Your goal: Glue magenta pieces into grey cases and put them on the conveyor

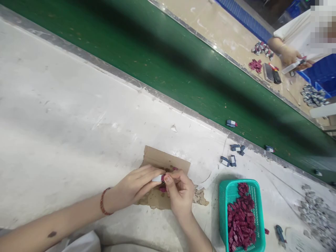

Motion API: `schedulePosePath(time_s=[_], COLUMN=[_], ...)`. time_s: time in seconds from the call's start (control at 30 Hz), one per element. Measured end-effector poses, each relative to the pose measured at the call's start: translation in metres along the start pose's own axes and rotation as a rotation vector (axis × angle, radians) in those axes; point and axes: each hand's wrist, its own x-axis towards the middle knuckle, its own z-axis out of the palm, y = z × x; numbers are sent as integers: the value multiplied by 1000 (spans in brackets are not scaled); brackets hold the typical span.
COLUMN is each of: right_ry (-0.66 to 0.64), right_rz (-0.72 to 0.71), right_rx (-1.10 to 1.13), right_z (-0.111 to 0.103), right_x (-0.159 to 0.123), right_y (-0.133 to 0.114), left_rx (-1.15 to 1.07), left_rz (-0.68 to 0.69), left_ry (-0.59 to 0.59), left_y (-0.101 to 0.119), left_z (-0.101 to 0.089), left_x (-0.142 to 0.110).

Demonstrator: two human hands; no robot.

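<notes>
My left hand (141, 182) is closed around a small plastic part (156, 178), whose white face and maroon end show between the fingers. Thumb and fingers of my right hand (180, 192) pinch together at that maroon end; what exactly they grip is hidden. Both hands are above a torn piece of brown cardboard (168, 157), on which a maroon piece (162, 189) shows between them. To the right stands a green plastic basket (223, 189) holding many small maroon pieces (241, 220).
Beyond the white table (78, 105) runs a green conveyor belt (157, 70) carrying a blue-grey part (231, 123). Similar parts (228, 161) lie near its edge. A pile of grey pieces (315, 210) is at far right. Across the belt, a co-worker's hands (290, 56) hold something.
</notes>
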Motion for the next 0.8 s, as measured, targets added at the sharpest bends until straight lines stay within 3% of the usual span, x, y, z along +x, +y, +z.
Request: schedulePosePath(time_s=[0.2, 0.33, 0.4, 0.5, 0.6, 0.67, 0.8], right_ry=[-22, -67, -7, 310, 565, 598, 529], right_rz=[28, -3, -65, -155, -66, -8, 42], right_rx=[79, -1, -147, -467, -790, -984, -1176], right_z=[2, -13, -34, -82, -137, -168, -197], right_x=[-3, -9, -16, -33, -48, -53, -50], right_y=[-5, -14, -22, -34, -35, -29, -9], left_rx=[-10, -40, -48, -31, 11, 141, 282], left_rz=[-14, -40, -94, -248, -340, -356, -319], left_ry=[-16, -6, 2, 23, 91, 184, 162], left_y=[1, 3, 2, -5, -25, -46, -87], left_z=[2, -4, -13, -30, -45, -50, -48], left_x=[-3, 4, 15, 45, 88, 120, 178])
